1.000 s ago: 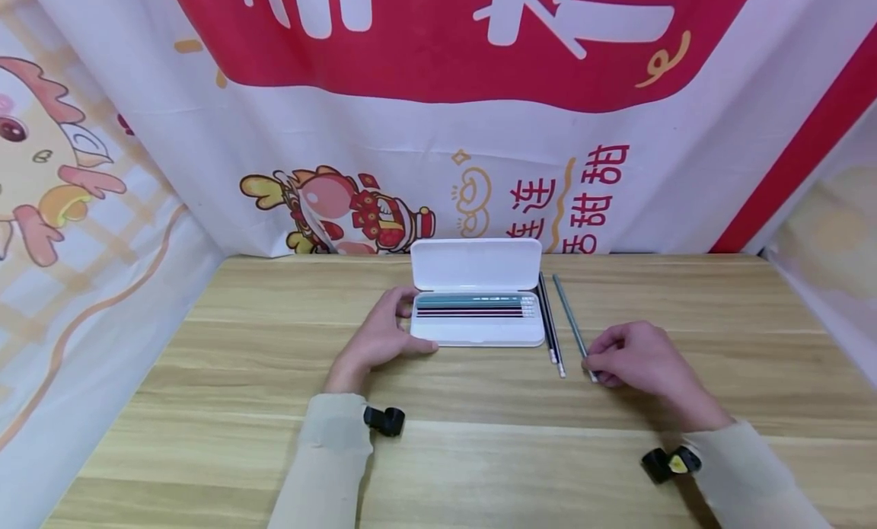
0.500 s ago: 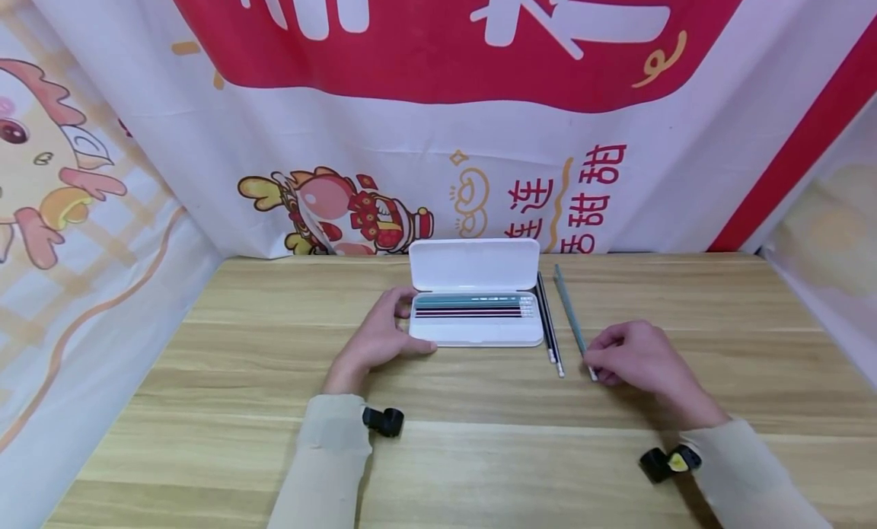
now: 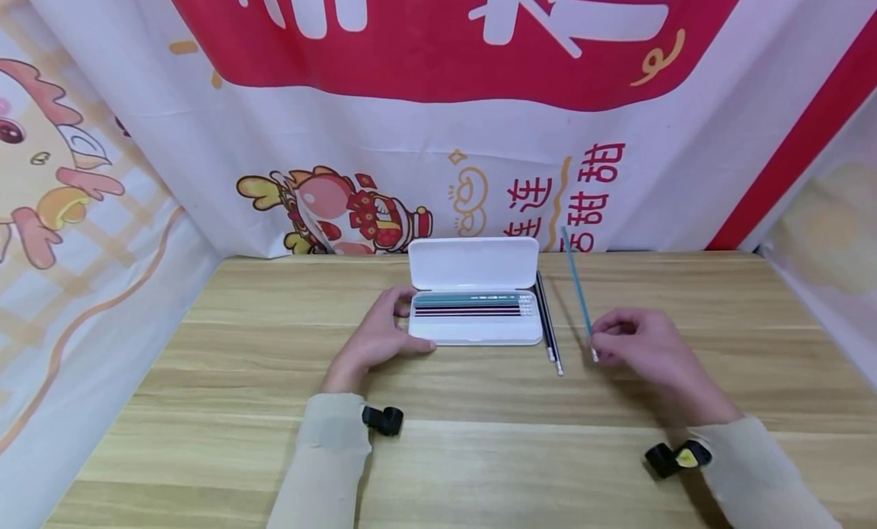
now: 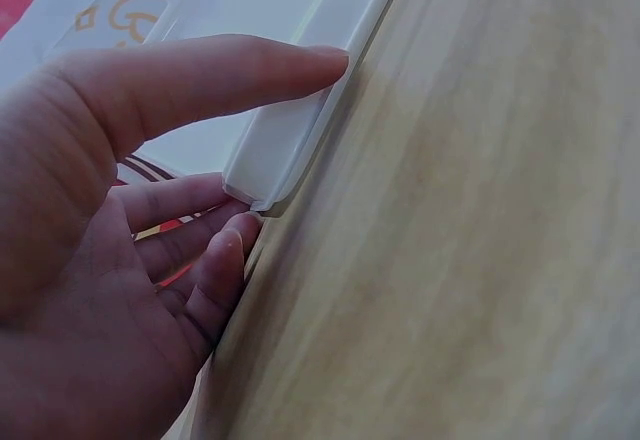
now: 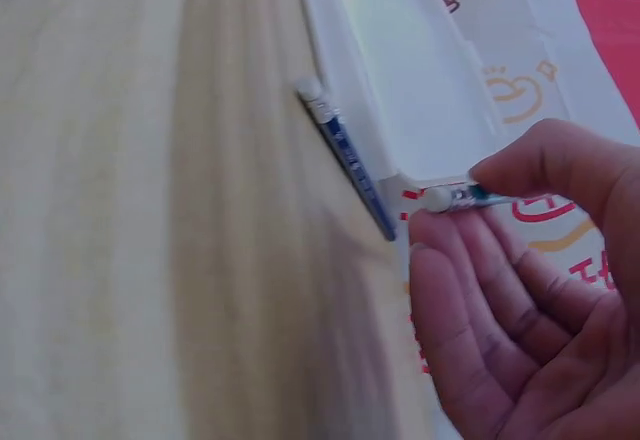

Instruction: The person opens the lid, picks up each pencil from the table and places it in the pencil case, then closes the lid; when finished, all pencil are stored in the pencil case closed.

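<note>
A white pencil case (image 3: 476,333) lies on the table with its lid (image 3: 473,263) raised, a row of teal and dark pencils (image 3: 466,311) inside. My left hand (image 3: 379,333) holds the case's left end; in the left wrist view its thumb (image 4: 250,70) lies along the front edge and the other fingers meet the corner. Right of the case, my right hand (image 3: 642,345) pinches a teal pencil (image 3: 578,288) between thumb and fingertips close to its white eraser. The pencil's far end points away, tilted up off the table, and its shadow falls beside it.
Two dark pencils (image 3: 547,323) lie side by side just right of the case, erasers toward me. A printed red and white cloth (image 3: 384,125) hangs along the wooden table's (image 3: 473,468) back edge, with more cloth at both sides.
My right hand has lifted the teal pencil from the table, its far end rising first and its eraser end now up too. The left hand stays at the case.
</note>
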{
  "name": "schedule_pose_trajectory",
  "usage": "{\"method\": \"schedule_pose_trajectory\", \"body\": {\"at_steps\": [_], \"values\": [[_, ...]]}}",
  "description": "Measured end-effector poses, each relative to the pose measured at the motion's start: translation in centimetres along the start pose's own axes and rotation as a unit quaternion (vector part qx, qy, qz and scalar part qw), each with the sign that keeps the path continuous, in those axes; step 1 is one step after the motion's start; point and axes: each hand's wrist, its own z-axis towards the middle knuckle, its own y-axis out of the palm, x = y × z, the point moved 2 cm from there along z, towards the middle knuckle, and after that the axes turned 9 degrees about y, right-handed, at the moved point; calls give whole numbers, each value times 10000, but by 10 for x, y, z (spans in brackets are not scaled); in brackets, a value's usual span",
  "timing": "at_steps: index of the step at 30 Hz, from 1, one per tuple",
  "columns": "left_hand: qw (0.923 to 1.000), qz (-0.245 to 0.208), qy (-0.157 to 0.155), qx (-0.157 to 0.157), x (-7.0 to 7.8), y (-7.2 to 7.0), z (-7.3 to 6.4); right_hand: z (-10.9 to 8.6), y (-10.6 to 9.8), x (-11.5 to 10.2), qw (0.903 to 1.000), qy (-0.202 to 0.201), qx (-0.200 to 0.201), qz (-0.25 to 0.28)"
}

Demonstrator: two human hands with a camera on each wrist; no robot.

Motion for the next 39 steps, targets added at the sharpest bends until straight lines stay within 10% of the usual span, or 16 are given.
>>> {"method": "schedule_pose_trajectory", "body": {"at_steps": [39], "values": [[9997, -102, 209, 13, -1, 0, -2, 1, 7, -45, 9841, -1717, 138, -435]]}}
